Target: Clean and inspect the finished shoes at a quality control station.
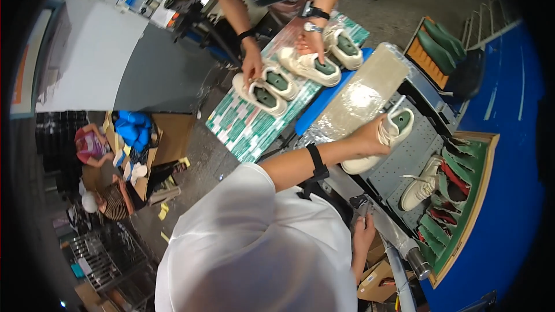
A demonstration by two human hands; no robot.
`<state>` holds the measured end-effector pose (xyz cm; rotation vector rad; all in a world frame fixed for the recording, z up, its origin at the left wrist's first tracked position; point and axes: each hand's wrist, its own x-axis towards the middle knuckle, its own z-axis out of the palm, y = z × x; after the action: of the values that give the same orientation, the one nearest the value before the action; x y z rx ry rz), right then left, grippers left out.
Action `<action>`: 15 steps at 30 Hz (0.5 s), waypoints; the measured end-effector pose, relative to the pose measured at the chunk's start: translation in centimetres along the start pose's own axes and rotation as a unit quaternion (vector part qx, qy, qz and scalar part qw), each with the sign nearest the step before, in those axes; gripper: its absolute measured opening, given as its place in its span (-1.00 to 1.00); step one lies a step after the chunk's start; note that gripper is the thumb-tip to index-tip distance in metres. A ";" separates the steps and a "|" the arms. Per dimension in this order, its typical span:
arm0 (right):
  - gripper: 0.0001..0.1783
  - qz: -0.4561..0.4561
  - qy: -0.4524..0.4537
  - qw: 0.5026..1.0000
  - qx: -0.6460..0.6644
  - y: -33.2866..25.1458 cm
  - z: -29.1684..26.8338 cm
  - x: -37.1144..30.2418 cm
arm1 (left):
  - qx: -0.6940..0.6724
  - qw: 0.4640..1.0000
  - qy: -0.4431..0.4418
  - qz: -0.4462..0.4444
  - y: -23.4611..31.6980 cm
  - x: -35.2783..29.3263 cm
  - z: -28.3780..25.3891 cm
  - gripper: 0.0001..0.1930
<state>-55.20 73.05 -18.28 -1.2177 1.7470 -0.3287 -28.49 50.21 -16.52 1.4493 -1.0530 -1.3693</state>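
Observation:
My left hand [371,137] is closed on a cream lace-up shoe [398,126] with a green shoe last inside, over the grey perforated metal surface. My right hand [363,232] is lower down at the machine's near edge, fingers curled beside a small dark grey fitting [359,201]; what it holds, if anything, is unclear. Another cream shoe [421,188] lies on its side on the perforated surface [399,167], laces loose. Across from me, a co-worker in maroon sleeves has both hands on cream shoes [309,65] standing on a green-and-white patterned board [243,133].
A plastic-wrapped beige pad [370,89] and a blue strip [324,101] separate the board from the machine. Right, a wood-framed green panel [462,219] has ragged flaps; green lasts [436,46] fill an orange rack. Cardboard boxes [378,280] are below. Two people sit working far left.

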 end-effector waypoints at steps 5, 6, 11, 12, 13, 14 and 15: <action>-0.31 -0.036 -0.032 0.999 -0.006 -4.8 4.2 2.0 | 0.278 0.954 0.078 -0.074 -2.6 -1.9 -7.8 0.22; -0.31 -0.037 -0.038 0.999 -0.010 -5.8 5.0 2.2 | 0.273 0.955 0.083 -0.077 -3.8 -2.2 -8.6 0.22; -0.32 -0.067 -0.080 0.994 -0.029 -12.3 7.2 2.1 | 0.248 0.966 0.074 0.025 -5.9 -4.1 -11.7 -0.07; -0.32 -0.065 -0.078 0.994 -0.034 -12.5 7.6 2.3 | 0.228 0.971 0.061 0.026 -5.9 -4.1 -12.6 -0.18; -0.34 -0.087 -0.062 0.993 -0.048 -12.5 8.1 2.6 | 0.222 0.973 0.060 0.026 -5.8 -4.1 -13.2 -0.18; -0.35 -0.108 -0.042 0.992 -0.059 -12.3 8.6 2.6 | 0.203 0.976 0.072 0.022 -5.5 -4.3 -13.6 -0.35; -0.35 -0.106 -0.044 0.991 -0.063 -13.0 9.0 2.5 | 0.183 0.979 0.090 0.011 -5.5 -4.6 -14.1 -0.51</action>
<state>-40.46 67.39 -15.57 -1.4924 1.5847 -0.2870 -14.52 56.63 -20.08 1.7851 -1.2426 -1.0391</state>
